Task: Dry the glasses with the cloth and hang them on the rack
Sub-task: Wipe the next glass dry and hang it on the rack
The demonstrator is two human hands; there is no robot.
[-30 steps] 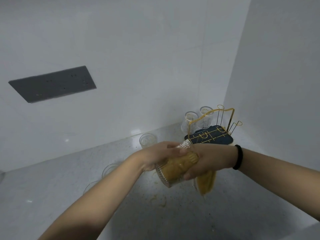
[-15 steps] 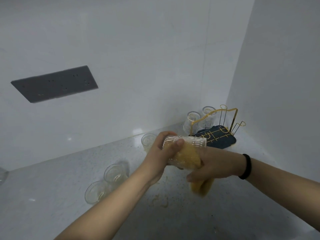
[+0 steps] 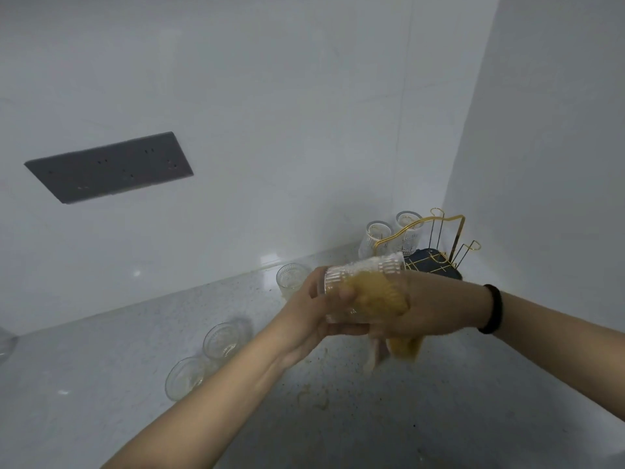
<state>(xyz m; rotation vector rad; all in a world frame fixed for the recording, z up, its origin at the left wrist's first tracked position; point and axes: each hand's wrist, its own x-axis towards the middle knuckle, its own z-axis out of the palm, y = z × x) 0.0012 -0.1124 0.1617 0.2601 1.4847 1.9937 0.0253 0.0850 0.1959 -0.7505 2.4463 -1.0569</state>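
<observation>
My left hand (image 3: 314, 309) grips a ribbed clear glass (image 3: 365, 270), held on its side above the counter. My right hand (image 3: 436, 309) holds a yellow cloth (image 3: 378, 297) stuffed into the glass, and the cloth's tail (image 3: 406, 348) hangs below. Behind them a gold wire rack (image 3: 439, 231) on a dark base stands in the corner, with two glasses (image 3: 375, 238) hung upside down on its left pegs. Three more glasses stand upright on the counter: one (image 3: 291, 277) behind my left hand, two (image 3: 221, 340) (image 3: 182, 377) to the left of my forearm.
The speckled grey counter (image 3: 372, 418) meets white walls at the back and right. A grey socket panel (image 3: 108, 167) sits on the back wall. Small stains (image 3: 314, 397) mark the counter below my hands. A clear object (image 3: 5, 343) shows at the left edge.
Both hands have lifted the glass and turned it from tilted to nearly level, with the cloth twisting inside. The view shifted, uncovering the two glasses left of my forearm.
</observation>
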